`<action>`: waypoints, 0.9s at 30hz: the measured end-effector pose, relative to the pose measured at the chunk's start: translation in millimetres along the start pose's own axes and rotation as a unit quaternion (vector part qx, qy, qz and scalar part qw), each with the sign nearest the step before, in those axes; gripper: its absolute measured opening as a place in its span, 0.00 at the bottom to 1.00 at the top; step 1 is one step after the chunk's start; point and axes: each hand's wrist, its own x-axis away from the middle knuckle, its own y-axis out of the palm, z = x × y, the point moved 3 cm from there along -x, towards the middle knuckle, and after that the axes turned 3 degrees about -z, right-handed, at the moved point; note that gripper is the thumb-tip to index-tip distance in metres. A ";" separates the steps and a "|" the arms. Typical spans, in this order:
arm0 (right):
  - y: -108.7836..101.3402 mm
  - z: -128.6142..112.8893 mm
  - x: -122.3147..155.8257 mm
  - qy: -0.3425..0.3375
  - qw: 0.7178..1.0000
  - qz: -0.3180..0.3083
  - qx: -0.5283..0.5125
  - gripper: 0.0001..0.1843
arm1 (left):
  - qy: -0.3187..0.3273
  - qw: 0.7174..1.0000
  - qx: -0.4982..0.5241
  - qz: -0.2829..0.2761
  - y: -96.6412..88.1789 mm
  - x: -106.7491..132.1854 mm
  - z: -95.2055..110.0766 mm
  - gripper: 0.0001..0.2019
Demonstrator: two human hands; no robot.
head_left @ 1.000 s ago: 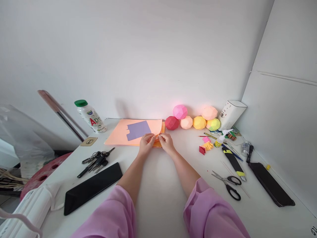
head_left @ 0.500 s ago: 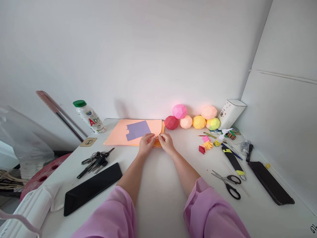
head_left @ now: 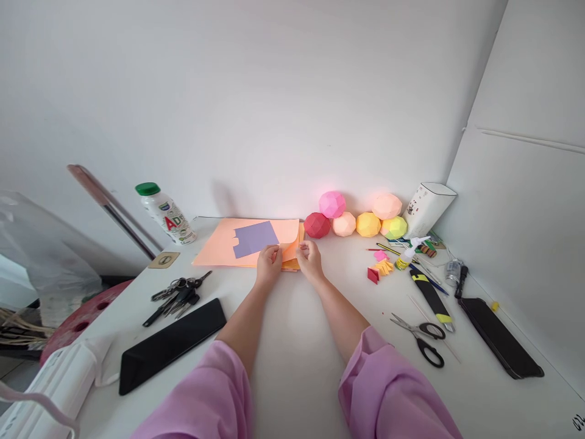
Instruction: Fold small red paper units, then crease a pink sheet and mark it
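Note:
A stack of coloured paper lies against the wall, with a peach sheet (head_left: 217, 241) on top. On that sheet rests a purple piece of paper (head_left: 256, 238) with notches cut in its left side. My left hand (head_left: 269, 266) pinches the near right corner of the peach sheet, which curls up off the stack. Beneath it, orange-yellow paper (head_left: 300, 235) shows along the right edge. My right hand (head_left: 309, 262) is closed in a pinch at that edge; its fingers hide whatever is between them.
Faceted paper balls, including a red one (head_left: 317, 225), stand right of the stack. Further right are small folded papers (head_left: 382, 267), a glue bottle (head_left: 404, 259), a utility knife (head_left: 432, 299) and scissors (head_left: 425, 335). Keys (head_left: 180, 296), a black phone-like slab (head_left: 171, 347) and a white bottle (head_left: 167, 216) are left.
The peach sheet's near right corner has been lifted and curled back toward the left. My hands, close together before, have moved slightly apart.

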 end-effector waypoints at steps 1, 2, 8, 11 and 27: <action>-2.1 -0.8 -0.2 0.002 1.000 0.012 0.003 0.12 | 0.006 1.000 -0.006 0.003 0.0 0.2 0.8 0.12; -4.0 -2.0 -0.4 0.002 1.000 0.020 0.006 0.12 | 0.014 1.000 -0.012 0.004 0.1 0.4 1.9 0.12; -5.8 -11.8 2.0 -0.021 1.000 -0.002 0.006 0.16 | 0.074 0.997 -0.037 -0.009 2.8 3.0 10.3 0.10; -0.9 -13.7 2.9 -0.032 0.999 -0.028 0.014 0.16 | 0.094 0.994 -0.049 -0.020 4.2 4.6 13.0 0.11; -49.7 -127.1 4.4 -0.263 0.938 -0.054 0.222 0.15 | -0.008 0.982 -0.186 -0.034 9.3 4.3 0.5 0.22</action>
